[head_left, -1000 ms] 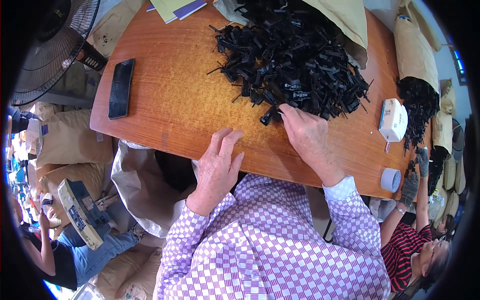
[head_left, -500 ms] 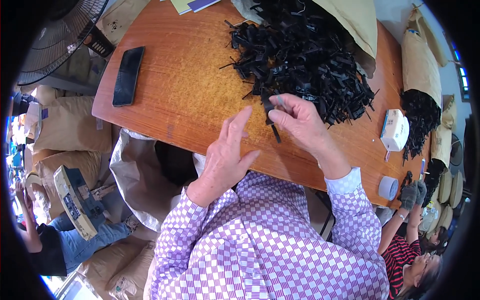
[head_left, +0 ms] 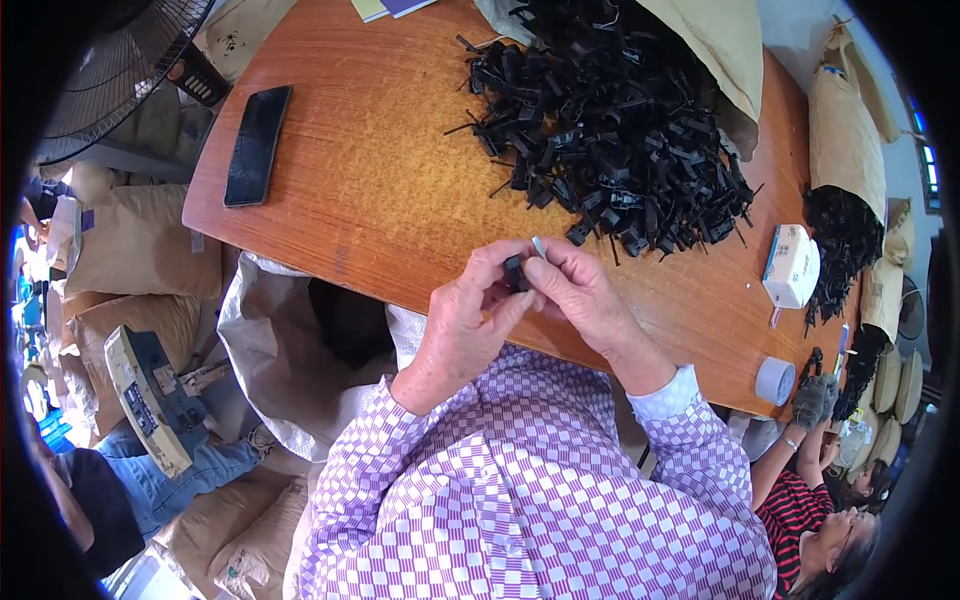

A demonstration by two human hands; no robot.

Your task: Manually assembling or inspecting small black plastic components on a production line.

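Observation:
Between my two hands, just over the table's near edge, is a small black plastic part [head_left: 515, 273]. My left hand [head_left: 462, 322] pinches it between thumb and fingers. My right hand [head_left: 580, 303] meets it from the other side, its fingers closed around a thin pale tool [head_left: 539, 247] of which only the tip shows. How far the tool touches the part is hidden by my fingers. Beyond my hands lies a large heap of similar black plastic parts [head_left: 620, 150], spilling from the mouth of a brown paper sack [head_left: 715, 45].
On the wooden table [head_left: 350, 160] lie a black phone [head_left: 258, 147], a white box [head_left: 791, 265] and a tape roll [head_left: 775, 381]. An open white sack [head_left: 250, 340] hangs below the near edge. At right, a co-worker's gloved hands [head_left: 815, 400] are near another black heap [head_left: 840, 235].
My right hand has brought the black part from the heap's edge down toward me. My left hand, spread before, has closed on it, and both hands now meet.

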